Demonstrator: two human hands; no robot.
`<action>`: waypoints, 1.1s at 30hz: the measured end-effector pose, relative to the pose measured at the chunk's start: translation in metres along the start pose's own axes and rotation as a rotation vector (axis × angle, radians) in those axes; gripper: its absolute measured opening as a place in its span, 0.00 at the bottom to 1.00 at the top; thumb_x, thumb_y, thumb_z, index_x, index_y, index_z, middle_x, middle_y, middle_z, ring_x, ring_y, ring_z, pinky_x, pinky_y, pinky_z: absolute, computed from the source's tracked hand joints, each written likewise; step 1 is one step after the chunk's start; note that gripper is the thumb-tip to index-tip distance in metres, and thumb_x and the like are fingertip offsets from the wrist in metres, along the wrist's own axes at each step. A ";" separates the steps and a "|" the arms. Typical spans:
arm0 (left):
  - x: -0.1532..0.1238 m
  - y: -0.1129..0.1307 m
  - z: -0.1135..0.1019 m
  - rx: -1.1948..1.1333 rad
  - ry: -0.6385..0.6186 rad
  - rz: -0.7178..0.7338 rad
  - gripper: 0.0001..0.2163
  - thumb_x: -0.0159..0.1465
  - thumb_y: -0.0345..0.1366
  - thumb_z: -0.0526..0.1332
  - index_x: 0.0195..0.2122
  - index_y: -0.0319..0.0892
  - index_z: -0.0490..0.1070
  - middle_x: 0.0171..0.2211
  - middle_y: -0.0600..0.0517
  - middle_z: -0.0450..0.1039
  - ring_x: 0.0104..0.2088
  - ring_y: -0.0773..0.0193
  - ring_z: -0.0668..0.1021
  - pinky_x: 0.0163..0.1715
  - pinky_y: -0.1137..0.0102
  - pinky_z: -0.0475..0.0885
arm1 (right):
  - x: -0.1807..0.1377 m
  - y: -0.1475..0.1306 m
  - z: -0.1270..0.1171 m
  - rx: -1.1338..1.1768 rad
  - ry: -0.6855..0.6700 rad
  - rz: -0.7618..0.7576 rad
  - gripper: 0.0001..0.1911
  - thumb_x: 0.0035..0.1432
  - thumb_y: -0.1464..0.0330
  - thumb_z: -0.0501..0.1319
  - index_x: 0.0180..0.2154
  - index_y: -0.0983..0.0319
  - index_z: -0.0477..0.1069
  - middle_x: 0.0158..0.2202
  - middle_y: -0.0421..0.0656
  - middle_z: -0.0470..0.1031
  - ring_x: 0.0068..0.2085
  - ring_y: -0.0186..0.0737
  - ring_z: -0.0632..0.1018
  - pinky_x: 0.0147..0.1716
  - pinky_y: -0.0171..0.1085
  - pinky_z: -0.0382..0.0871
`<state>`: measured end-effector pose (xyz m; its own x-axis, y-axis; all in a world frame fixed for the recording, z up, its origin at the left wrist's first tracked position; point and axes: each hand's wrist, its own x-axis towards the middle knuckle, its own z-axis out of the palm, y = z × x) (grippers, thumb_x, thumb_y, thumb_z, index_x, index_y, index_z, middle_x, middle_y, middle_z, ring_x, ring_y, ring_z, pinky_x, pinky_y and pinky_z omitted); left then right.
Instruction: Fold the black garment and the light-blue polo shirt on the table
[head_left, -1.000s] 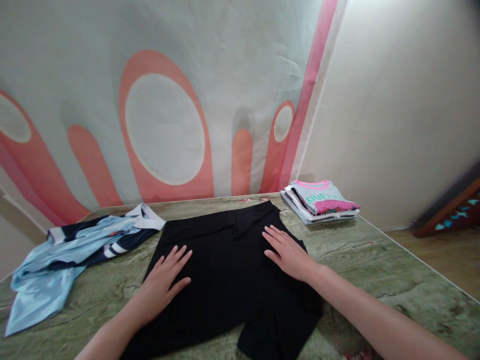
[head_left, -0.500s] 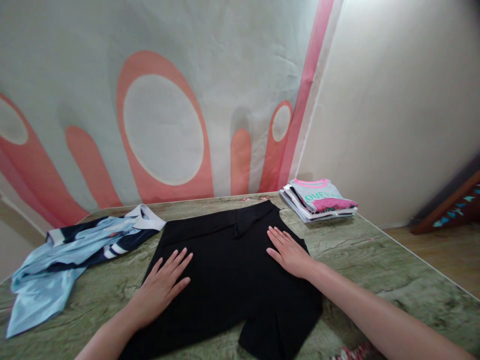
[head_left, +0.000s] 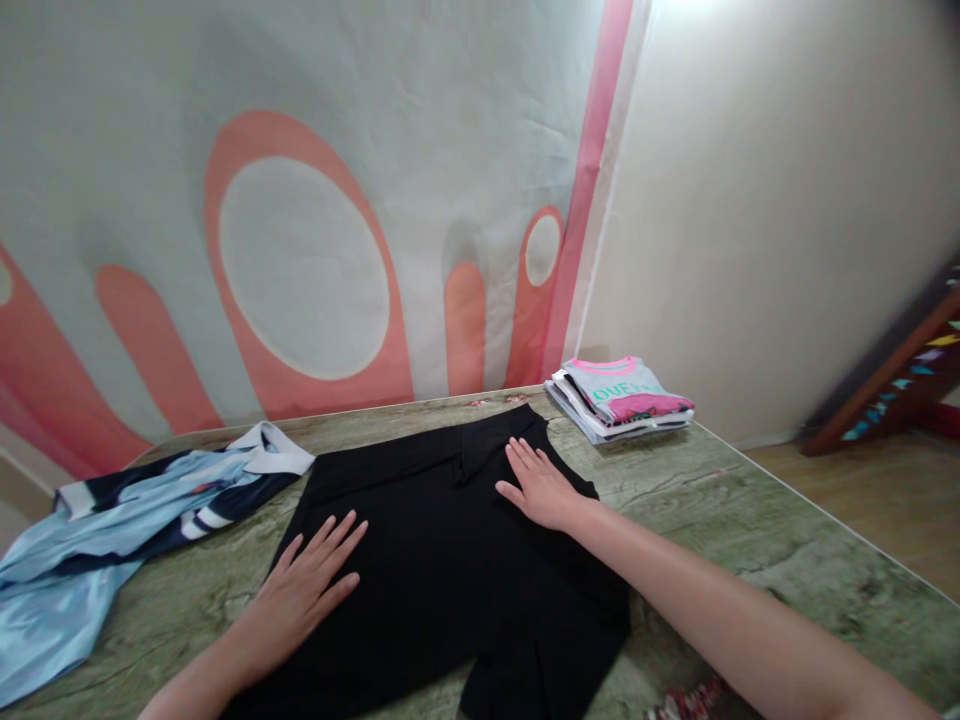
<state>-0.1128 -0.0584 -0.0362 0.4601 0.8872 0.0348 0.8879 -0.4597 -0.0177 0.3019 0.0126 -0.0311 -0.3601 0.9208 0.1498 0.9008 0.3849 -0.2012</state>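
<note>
— Grip status, left side?
— Left grip [head_left: 306, 582] is being held open, palm down, fingers loosely spread, thumb being angled out to the right. Nothing is being grasped; the left part of the black garment [head_left: 424, 545] is being covered by it, close to the garment's left edge.
— And right?
— Right grip [head_left: 546, 488] is being held open too, palm down on the upper right part of the same garment, fingers being pointed up and left, thumb being set apart. Nothing is being pinched. How hard the cloth is being pressed by either one: cannot tell.
— Garment position?
— Being spread out across the middle of the surface [head_left: 757, 560], front to back. A folded-over strip is being shown along its far edge, with a loose flap [head_left: 478, 450] near the far right corner. The near left part is being cut off by the bottom of the view.
— What is being seen around it?
— On the left, a light blue and navy shirt [head_left: 82, 590] is being left crumpled, its white collar [head_left: 279, 452] being turned toward the garment's far left corner, just beside it. At far right, a folded stack [head_left: 634, 430] is being carried near the edge, topped by a grey shirt [head_left: 611, 378] with pink neckline and green lettering.
— Behind?
— The surface's far edge is being backed by a grey wall covering [head_left: 442, 120] with orange-red shapes.
</note>
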 end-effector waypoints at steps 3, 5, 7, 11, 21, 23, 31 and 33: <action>-0.002 -0.001 0.001 0.005 0.010 -0.001 0.29 0.69 0.50 0.48 0.68 0.58 0.36 0.69 0.53 0.44 0.67 0.50 0.52 0.62 0.48 0.52 | 0.011 0.005 0.011 -0.020 -0.025 0.029 0.42 0.65 0.47 0.36 0.67 0.71 0.48 0.69 0.54 0.45 0.69 0.50 0.46 0.65 0.53 0.42; -0.003 0.001 0.000 0.005 0.015 0.002 0.29 0.69 0.50 0.48 0.68 0.57 0.37 0.69 0.53 0.44 0.67 0.50 0.52 0.62 0.48 0.51 | 0.010 0.012 0.016 -0.031 -0.023 0.029 0.41 0.65 0.47 0.35 0.67 0.70 0.48 0.69 0.53 0.44 0.69 0.49 0.46 0.65 0.51 0.41; -0.003 0.003 -0.003 0.000 0.007 -0.002 0.28 0.70 0.50 0.47 0.68 0.58 0.37 0.69 0.54 0.44 0.67 0.50 0.52 0.62 0.48 0.51 | 0.007 0.019 0.017 -0.040 -0.027 0.043 0.42 0.65 0.47 0.36 0.67 0.71 0.48 0.69 0.53 0.44 0.69 0.49 0.47 0.65 0.50 0.41; -0.002 0.008 -0.008 -0.009 -0.017 -0.021 0.28 0.69 0.51 0.47 0.68 0.58 0.38 0.69 0.54 0.44 0.67 0.50 0.53 0.62 0.48 0.52 | 0.007 0.022 0.015 -0.052 -0.047 0.139 0.44 0.64 0.46 0.39 0.66 0.74 0.48 0.68 0.58 0.45 0.68 0.53 0.48 0.64 0.52 0.46; -0.002 0.010 -0.010 -0.011 -0.023 -0.024 0.27 0.70 0.50 0.47 0.68 0.58 0.39 0.69 0.54 0.44 0.67 0.50 0.53 0.62 0.49 0.52 | -0.018 0.031 0.011 -0.120 0.025 0.086 0.37 0.67 0.51 0.40 0.66 0.71 0.50 0.68 0.55 0.47 0.68 0.52 0.49 0.64 0.56 0.44; -0.002 0.009 -0.010 -0.025 -0.034 -0.029 0.27 0.69 0.51 0.47 0.68 0.58 0.39 0.69 0.54 0.44 0.67 0.50 0.53 0.62 0.49 0.52 | -0.035 0.030 0.005 -0.123 0.042 0.031 0.36 0.67 0.51 0.41 0.66 0.69 0.50 0.69 0.53 0.46 0.68 0.50 0.49 0.64 0.55 0.45; -0.010 -0.007 -0.017 -0.073 -0.060 -0.003 0.28 0.69 0.50 0.49 0.67 0.60 0.39 0.68 0.55 0.44 0.67 0.50 0.53 0.63 0.49 0.51 | -0.095 0.047 -0.014 -0.047 0.047 -0.054 0.28 0.66 0.58 0.48 0.64 0.61 0.58 0.65 0.50 0.58 0.65 0.49 0.61 0.62 0.53 0.56; -0.010 -0.008 -0.019 -0.073 -0.073 -0.017 0.28 0.69 0.50 0.50 0.67 0.60 0.40 0.68 0.55 0.44 0.66 0.49 0.54 0.62 0.48 0.53 | -0.095 0.040 -0.019 -0.045 0.046 -0.035 0.26 0.66 0.60 0.49 0.62 0.62 0.62 0.64 0.51 0.59 0.64 0.51 0.62 0.61 0.55 0.55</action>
<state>-0.1246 -0.0645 -0.0170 0.4461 0.8941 -0.0386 0.8944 -0.4438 0.0557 0.3762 -0.0605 -0.0348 -0.3813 0.9024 0.2006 0.8981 0.4130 -0.1509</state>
